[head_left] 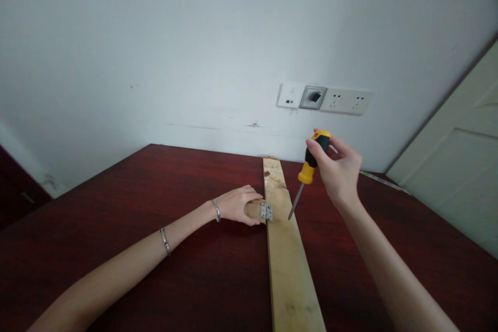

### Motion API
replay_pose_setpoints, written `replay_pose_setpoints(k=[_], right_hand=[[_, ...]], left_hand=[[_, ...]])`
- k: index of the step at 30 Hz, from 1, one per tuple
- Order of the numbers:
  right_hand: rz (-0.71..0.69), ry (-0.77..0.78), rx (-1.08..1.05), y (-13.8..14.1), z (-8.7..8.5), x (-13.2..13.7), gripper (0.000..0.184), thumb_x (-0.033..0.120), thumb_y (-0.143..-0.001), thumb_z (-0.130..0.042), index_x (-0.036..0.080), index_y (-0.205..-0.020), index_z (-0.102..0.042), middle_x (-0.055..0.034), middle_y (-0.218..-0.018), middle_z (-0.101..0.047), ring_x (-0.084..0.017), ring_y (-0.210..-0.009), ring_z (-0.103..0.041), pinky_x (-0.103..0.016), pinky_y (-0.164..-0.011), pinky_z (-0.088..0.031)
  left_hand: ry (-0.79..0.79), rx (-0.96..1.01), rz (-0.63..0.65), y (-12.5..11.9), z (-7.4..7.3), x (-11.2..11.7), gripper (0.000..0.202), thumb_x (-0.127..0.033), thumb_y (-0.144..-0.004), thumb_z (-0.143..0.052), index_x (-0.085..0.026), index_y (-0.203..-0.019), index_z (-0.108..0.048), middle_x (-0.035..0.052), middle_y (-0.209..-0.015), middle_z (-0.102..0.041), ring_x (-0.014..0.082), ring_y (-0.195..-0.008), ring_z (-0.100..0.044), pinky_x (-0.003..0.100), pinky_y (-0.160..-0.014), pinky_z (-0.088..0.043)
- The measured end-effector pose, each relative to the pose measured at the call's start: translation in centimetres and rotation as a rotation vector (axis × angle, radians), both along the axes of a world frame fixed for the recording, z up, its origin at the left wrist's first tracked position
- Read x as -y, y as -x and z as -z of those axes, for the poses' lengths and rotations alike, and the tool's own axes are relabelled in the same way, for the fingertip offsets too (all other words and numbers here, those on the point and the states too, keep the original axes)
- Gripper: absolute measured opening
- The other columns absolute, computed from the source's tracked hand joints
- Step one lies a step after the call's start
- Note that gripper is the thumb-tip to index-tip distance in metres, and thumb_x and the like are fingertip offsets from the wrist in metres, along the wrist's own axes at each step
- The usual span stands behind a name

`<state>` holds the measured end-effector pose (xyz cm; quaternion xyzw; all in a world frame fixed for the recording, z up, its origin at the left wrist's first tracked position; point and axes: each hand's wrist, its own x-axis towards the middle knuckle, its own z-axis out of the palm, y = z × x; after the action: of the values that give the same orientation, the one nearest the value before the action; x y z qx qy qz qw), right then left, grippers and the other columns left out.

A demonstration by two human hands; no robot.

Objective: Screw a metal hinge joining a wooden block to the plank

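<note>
My left hand (239, 204) grips a small wood block (254, 210) between thumb and fingers, against the left edge of a long wooden board (290, 254). A metal hinge (266, 211) spans the joint, one leaf on the block and the other on the board. Screw heads or holes show on its leaves, too small to tell apart. My right hand (337, 166) is closed around the yellow and black handle of a screwdriver (307, 172). The shaft slants down to the left, its tip over the board's right side, right of the hinge; contact with the wood is unclear.
The board lies on a dark red table (187, 181) that reaches a white wall (175, 52). Wall sockets (346, 101) sit above the table's back edge. A thin, ruler-like strip (385, 181) lies at the back right, near a pale panelled door (462, 166).
</note>
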<state>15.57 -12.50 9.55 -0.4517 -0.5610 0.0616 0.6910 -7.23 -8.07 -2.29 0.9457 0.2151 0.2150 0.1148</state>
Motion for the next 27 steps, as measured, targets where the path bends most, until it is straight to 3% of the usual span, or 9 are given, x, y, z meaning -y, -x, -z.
replay_pose_setpoints(k=[4, 7, 15, 22, 27], right_hand=[[-0.073, 0.238, -0.144, -2.2, 1.3, -2.3, 0.041, 0.052, -0.066, -0.073, 0.013, -0.079, -0.071, -0.0036, -0.071, -0.066, -0.018, -0.069, -0.063, -0.031, -0.063, -0.055], [-0.21, 0.504, -0.198, -3.6, 3.0, -4.0, 0.042, 0.053, -0.064, -0.073, 0.013, -0.072, -0.067, -0.0035, -0.066, -0.063, -0.017, -0.064, -0.062, -0.029, -0.059, -0.057], [-0.351, 0.909, -0.052, -5.1, 6.9, -5.4, 0.038, 0.048, -0.067, -0.072, 0.012, -0.061, -0.06, -0.0046, -0.053, -0.062, -0.014, -0.047, -0.058, -0.027, -0.047, -0.055], [-0.355, 1.141, 0.109, -4.6, 8.3, -5.3, 0.036, 0.044, -0.073, -0.067, 0.012, -0.058, -0.057, -0.0045, -0.048, -0.06, -0.01, -0.039, -0.054, -0.018, -0.036, -0.041], [-0.37, 1.199, 0.15, -3.7, 8.0, -4.5, 0.035, 0.045, -0.076, -0.062, 0.013, -0.063, -0.059, -0.0055, -0.05, -0.062, -0.012, -0.042, -0.056, -0.019, -0.038, -0.041]], left_hand=[[0.037, -0.078, -0.072, 0.1, 0.0, 0.0, 0.08, -0.047, -0.062, -0.079, -0.01, -0.128, -0.052, 0.0131, -0.109, -0.059, 0.0238, -0.097, -0.059, 0.035, -0.091, -0.049], [0.072, -0.113, -0.108, 0.2, 0.1, 0.0, 0.089, -0.049, -0.063, -0.078, -0.01, -0.135, -0.044, 0.0133, -0.111, -0.057, 0.0235, -0.097, -0.06, 0.036, -0.091, -0.049], [0.123, -0.102, -0.095, 0.3, 0.4, -0.1, 0.089, -0.048, -0.063, -0.078, -0.015, -0.137, -0.042, 0.0109, -0.112, -0.056, 0.023, -0.097, -0.06, 0.035, -0.091, -0.047], [0.199, -0.135, -0.109, 0.1, 0.1, 0.2, 0.089, -0.047, -0.063, -0.078, -0.017, -0.138, -0.041, 0.011, -0.115, -0.056, 0.0246, -0.101, -0.058, 0.034, -0.094, -0.044], [0.261, -0.116, -0.092, 0.3, -0.3, -0.1, 0.092, -0.049, -0.06, -0.079, -0.012, -0.137, -0.044, 0.0146, -0.117, -0.058, 0.0276, -0.104, -0.057, 0.036, -0.095, -0.044]])
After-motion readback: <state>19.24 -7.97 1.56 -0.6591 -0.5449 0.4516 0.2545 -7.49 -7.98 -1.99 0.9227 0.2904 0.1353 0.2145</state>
